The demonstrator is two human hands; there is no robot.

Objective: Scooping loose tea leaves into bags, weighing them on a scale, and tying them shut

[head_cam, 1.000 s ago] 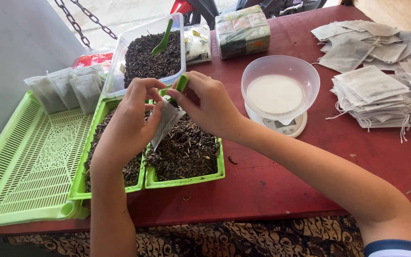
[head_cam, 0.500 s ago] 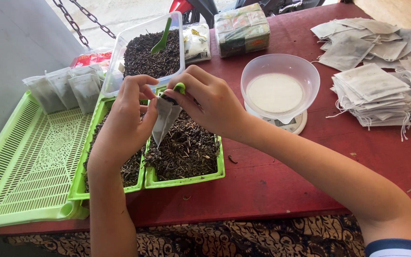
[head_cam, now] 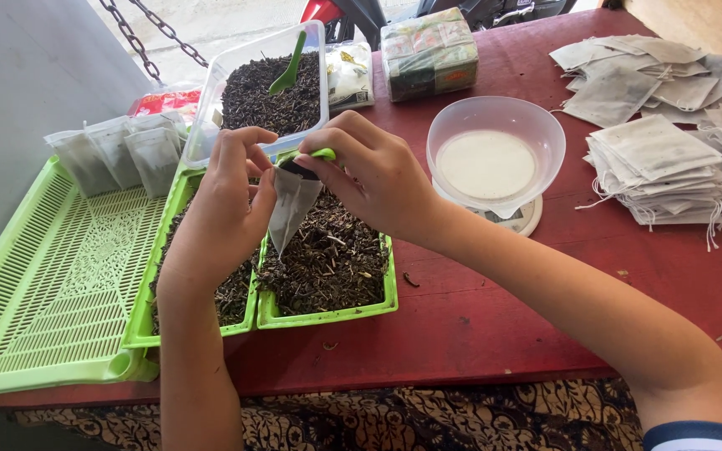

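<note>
Filling is the step here: the left hand (head_cam: 227,196) pinches a small paper bag (head_cam: 292,209) open above the green tray (head_cam: 327,316) of dried leaves, while the right hand (head_cam: 373,179) grips a green scoop (head_cam: 315,156) at its mouth. Tipping looks to need a steady bag.

On the red counter (head_cam: 495,334) sit a clear bowl (head_cam: 495,150) on a scale (head_cam: 513,219), stacked empty tea bags (head_cam: 658,167), a wrapped box (head_cam: 428,52), and a green slotted tray (head_cam: 52,284) bearing filled bags (head_cam: 114,150).
</note>
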